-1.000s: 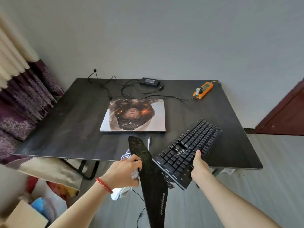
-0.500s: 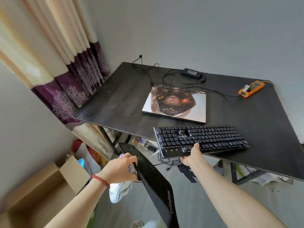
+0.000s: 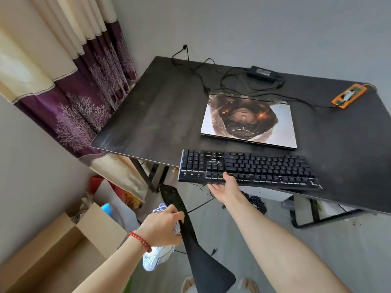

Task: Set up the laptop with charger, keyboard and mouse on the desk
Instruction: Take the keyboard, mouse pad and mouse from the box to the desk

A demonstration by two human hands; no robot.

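Steadying the keyboard [image 3: 247, 170] half-overhanging the desk [image 3: 152, 115], the right hand [image 3: 224, 187] lies open, thumb on keys; the left hand [image 3: 160, 227] grips a dangling mouse pad [image 3: 196, 246], apparently kept ready.

Soft daylight is filtering in through the curtain [image 3: 69, 66] on my left, keeping the room evenly bright. The dark desk [image 3: 152, 115] is catching a dull sheen along its near corner. The wide lens is bending the edges, and my forearms are smearing slightly with motion blur.

Left hand [image 3: 161, 226] hides what it grips beside the mouse pad [image 3: 196, 246]; desk [image 3: 152, 115] cut off at right
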